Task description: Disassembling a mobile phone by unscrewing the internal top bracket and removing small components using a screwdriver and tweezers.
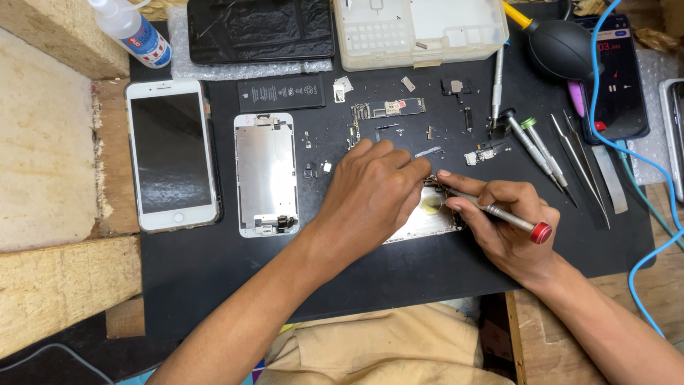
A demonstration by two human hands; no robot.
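Observation:
My left hand (pixel 370 192) rests palm down on an opened silver phone housing (pixel 427 217) on the black work mat (pixel 214 271), covering most of it, fingertips pinched at its top edge. My right hand (pixel 506 224) grips a thin metal screwdriver with a red end cap (pixel 509 217), its tip pointed into the housing next to the left fingertips. What lies under the left fingers is hidden.
A white phone (pixel 171 153) and a detached screen assembly (pixel 266 175) lie at left. A battery (pixel 281 91), logic board (pixel 388 108), small parts, spare screwdrivers (pixel 534 146), tweezers (pixel 584 171), a parts box (pixel 420 32), air blower (pixel 563 46), bottle (pixel 135 32) and blue cable (pixel 645 150) surround.

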